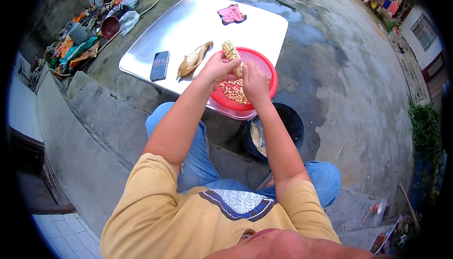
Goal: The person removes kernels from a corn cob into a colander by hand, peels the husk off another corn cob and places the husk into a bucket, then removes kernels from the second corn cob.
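Observation:
A partly stripped corn cob (230, 50) stands tilted above a red plastic colander (272, 77). My left hand (219, 68) wraps round the cob from the left. My right hand (255, 80) is closed at the cob's lower end, with the thumb pressed to it. Loose corn kernels (232, 92) lie in the colander below both hands. Left of the colander, a dry corn husk (192, 62) rests on the shiny metal table (188, 18); a pale object beside it is partly hidden by my left arm.
A phone (160, 65) lies near the table's left edge, and a pink cloth (231, 14) at its far side. Below the table's near right corner stands a dark bucket (295, 129) with husks (257, 138) inside. Piled clutter (78, 37) lines the wall at left.

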`<state>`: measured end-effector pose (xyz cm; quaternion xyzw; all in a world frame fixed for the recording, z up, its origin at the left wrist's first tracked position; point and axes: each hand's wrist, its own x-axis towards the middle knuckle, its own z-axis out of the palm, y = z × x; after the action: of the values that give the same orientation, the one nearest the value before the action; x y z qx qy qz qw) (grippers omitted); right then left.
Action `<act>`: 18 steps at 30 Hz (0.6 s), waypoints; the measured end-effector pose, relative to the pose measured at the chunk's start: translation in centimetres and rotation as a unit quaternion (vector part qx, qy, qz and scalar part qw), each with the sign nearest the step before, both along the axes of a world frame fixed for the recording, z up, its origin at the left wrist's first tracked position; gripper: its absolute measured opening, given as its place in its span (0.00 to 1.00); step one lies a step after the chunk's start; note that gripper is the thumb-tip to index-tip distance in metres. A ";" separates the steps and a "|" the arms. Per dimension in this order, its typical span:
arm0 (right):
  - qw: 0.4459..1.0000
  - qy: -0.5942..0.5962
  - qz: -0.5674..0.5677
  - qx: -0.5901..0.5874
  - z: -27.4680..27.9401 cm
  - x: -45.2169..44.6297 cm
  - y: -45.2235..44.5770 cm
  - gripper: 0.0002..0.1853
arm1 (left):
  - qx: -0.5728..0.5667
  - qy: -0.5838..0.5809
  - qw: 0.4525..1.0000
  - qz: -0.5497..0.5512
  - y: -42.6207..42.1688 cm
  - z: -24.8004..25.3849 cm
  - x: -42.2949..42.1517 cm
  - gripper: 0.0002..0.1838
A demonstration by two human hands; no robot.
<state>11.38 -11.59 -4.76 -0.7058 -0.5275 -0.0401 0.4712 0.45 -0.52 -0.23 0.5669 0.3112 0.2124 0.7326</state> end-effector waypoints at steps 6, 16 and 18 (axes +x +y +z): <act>0.999 0.012 -0.028 -0.012 -0.7 0.1 0.0 0.11 | -0.028 -0.012 0.999 -0.026 0.4 -0.4 0.1 0.30; 0.988 0.144 0.047 -0.014 0.8 0.6 -0.6 0.17 | -0.010 -0.004 1.000 0.010 -0.5 0.9 0.0 0.34; 0.990 0.136 0.044 -0.015 0.6 0.9 -0.5 0.17 | -0.020 -0.010 1.000 0.008 -0.5 0.8 0.0 0.34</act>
<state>12.25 -12.12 -4.14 -0.6879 -0.4893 0.0852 0.5292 0.46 -1.01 0.60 0.5472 0.3123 0.2179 0.7454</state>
